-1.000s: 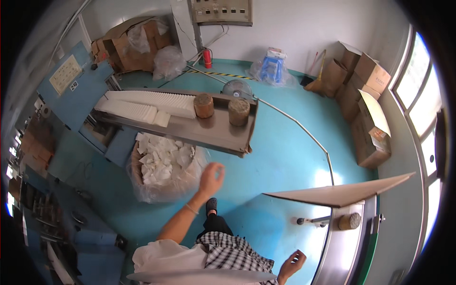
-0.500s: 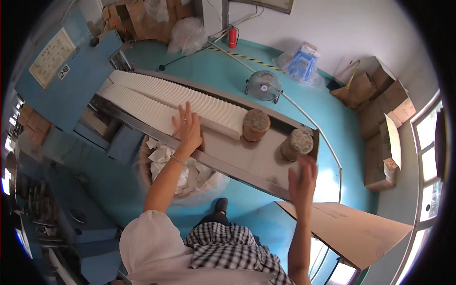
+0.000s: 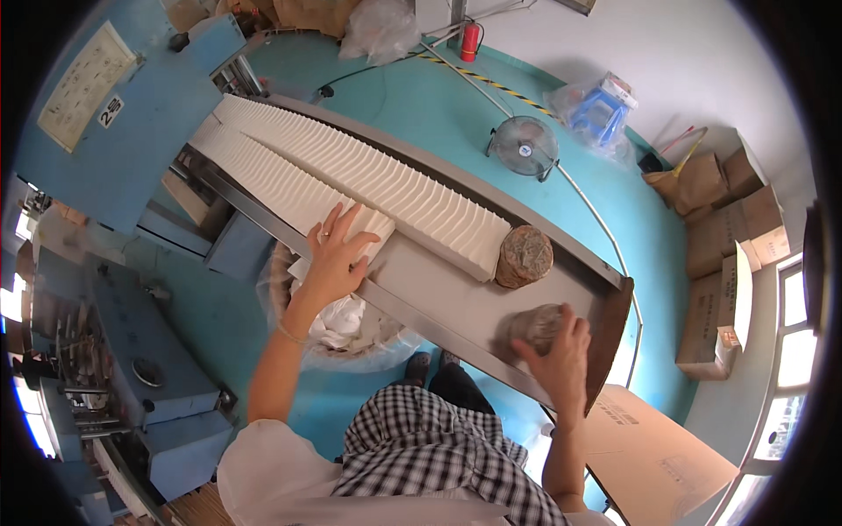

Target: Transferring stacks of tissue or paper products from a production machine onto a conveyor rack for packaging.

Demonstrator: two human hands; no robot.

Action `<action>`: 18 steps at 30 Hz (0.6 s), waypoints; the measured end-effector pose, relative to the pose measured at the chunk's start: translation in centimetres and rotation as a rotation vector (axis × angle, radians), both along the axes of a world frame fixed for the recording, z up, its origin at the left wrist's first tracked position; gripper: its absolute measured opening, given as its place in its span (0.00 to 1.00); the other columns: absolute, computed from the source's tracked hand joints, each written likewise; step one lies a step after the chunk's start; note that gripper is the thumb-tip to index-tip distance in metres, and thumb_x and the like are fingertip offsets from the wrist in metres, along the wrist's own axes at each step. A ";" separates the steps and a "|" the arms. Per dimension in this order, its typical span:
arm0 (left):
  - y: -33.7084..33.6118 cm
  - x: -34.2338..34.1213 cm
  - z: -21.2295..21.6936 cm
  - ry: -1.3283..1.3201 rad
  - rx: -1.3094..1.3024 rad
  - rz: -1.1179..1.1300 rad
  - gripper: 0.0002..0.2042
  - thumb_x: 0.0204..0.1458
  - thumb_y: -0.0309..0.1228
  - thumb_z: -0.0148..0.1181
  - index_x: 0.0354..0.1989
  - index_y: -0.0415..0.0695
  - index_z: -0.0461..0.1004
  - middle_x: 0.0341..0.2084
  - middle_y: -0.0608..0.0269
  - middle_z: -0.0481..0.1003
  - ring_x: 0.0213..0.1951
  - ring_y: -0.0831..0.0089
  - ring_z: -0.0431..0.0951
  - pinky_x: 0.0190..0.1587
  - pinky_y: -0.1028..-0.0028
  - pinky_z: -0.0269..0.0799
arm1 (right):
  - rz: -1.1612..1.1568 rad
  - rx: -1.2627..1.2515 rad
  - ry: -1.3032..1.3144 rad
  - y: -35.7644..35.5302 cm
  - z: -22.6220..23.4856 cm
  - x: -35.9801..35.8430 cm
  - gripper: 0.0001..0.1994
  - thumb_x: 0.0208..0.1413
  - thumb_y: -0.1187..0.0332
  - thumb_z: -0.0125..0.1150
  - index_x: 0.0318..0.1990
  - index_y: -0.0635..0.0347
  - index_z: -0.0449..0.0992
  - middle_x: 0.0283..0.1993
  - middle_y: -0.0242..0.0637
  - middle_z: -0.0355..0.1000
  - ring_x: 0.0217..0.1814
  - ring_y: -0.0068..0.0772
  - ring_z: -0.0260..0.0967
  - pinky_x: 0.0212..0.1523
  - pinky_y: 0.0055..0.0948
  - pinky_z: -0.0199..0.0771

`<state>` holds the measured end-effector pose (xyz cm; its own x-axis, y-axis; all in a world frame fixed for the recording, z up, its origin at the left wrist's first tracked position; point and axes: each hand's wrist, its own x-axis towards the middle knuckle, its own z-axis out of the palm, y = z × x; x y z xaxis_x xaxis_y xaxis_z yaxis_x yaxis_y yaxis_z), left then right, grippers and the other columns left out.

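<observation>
Two long rows of folded white paper sheets, like tissues, lie along a metal trough; the far row (image 3: 412, 197) reaches further right than the near row (image 3: 272, 171). My left hand (image 3: 333, 259), fingers spread, rests on the right end of the near row. Against the far row's end stands a rough brown cylindrical block (image 3: 526, 256). A second cylindrical block (image 3: 533, 329), grey and blurred, is near the trough's right end. My right hand (image 3: 561, 355) grips this one from the right, thumb and fingers curved around it.
The metal trough (image 3: 456, 298) slopes from a blue machine (image 3: 96, 131) at upper left. Below it sits a plastic-lined basket (image 3: 351, 346) of white scraps. A floor fan (image 3: 524, 147) stands beyond, and an open cardboard box (image 3: 658, 447) is at lower right.
My right hand has come onto the grey block, which has shifted nearer the trough's front edge. The left hand has stayed at the near row's end. The whole view has shifted.
</observation>
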<state>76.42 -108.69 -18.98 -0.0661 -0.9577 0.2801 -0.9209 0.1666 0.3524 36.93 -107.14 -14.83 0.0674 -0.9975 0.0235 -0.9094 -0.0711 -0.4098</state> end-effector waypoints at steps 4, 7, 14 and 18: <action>-0.1 0.3 -0.1 0.020 -0.012 0.098 0.16 0.49 0.29 0.63 0.47 0.58 0.76 0.68 0.56 0.56 0.72 0.52 0.48 0.66 0.45 0.42 | 0.172 0.005 -0.158 -0.1 -0.3 7.3 0.45 0.41 0.57 0.77 0.65 0.63 0.58 0.58 0.57 0.60 0.55 0.61 0.62 0.53 0.48 0.70; 0.0 -0.9 1.6 0.022 0.000 0.182 0.16 0.52 0.29 0.62 0.51 0.54 0.75 0.65 0.55 0.62 0.70 0.52 0.54 0.66 0.48 0.47 | 0.418 -0.068 -0.518 -2.2 -0.7 10.1 0.37 0.46 0.61 0.74 0.62 0.61 0.62 0.62 0.56 0.59 0.58 0.60 0.61 0.54 0.47 0.70; -0.7 -9.9 2.6 0.377 -0.233 0.082 0.18 0.51 0.30 0.63 0.51 0.41 0.72 0.58 0.51 0.68 0.65 0.51 0.62 0.64 0.52 0.53 | 0.609 -0.106 -0.427 -7.0 0.2 6.9 0.36 0.44 0.62 0.75 0.61 0.60 0.66 0.64 0.52 0.59 0.64 0.57 0.60 0.60 0.42 0.64; -4.1 -17.1 1.8 0.211 -0.087 -0.137 0.27 0.46 0.34 0.65 0.55 0.41 0.66 0.63 0.50 0.62 0.69 0.51 0.54 0.68 0.48 0.44 | 0.538 -0.294 -0.113 -11.6 0.6 4.1 0.43 0.37 0.60 0.77 0.64 0.57 0.63 0.67 0.50 0.57 0.68 0.56 0.55 0.63 0.44 0.60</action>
